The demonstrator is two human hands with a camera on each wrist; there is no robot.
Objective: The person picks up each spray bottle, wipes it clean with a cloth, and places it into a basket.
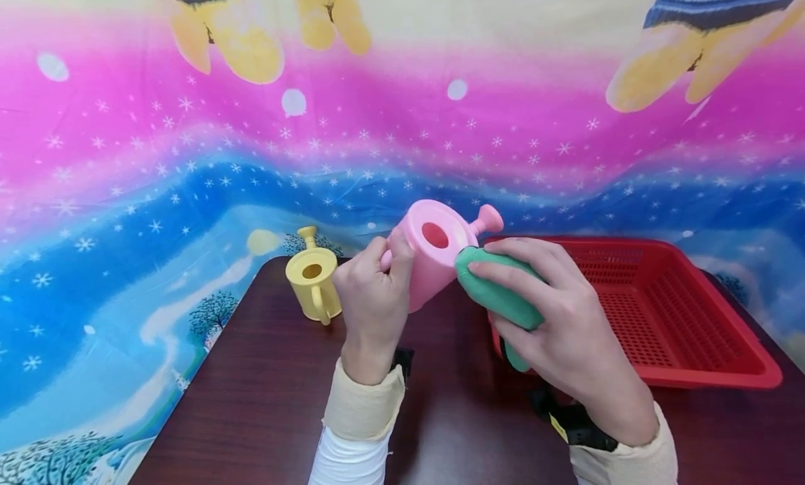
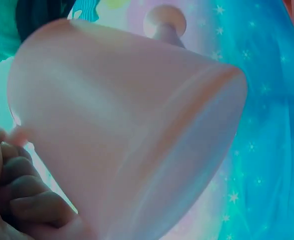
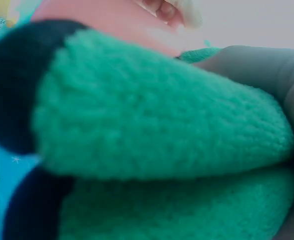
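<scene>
My left hand grips the handle of a pink toy watering can, held tilted above the table. Its round top opening and short spout with a flared head show in the head view; the left wrist view shows the body and base. In my right hand is a folded, fuzzy green cloth with black edging, pinched between fingers and thumb. The cloth touches or nearly touches the can's side below the spout. Close up, the right wrist view shows the folded layers of the cloth.
A yellow toy watering can stands upright on the dark wooden table, left of my left hand. To the right sits a red plastic basket, partly behind my right hand. A patterned cloth backdrop hangs behind the table.
</scene>
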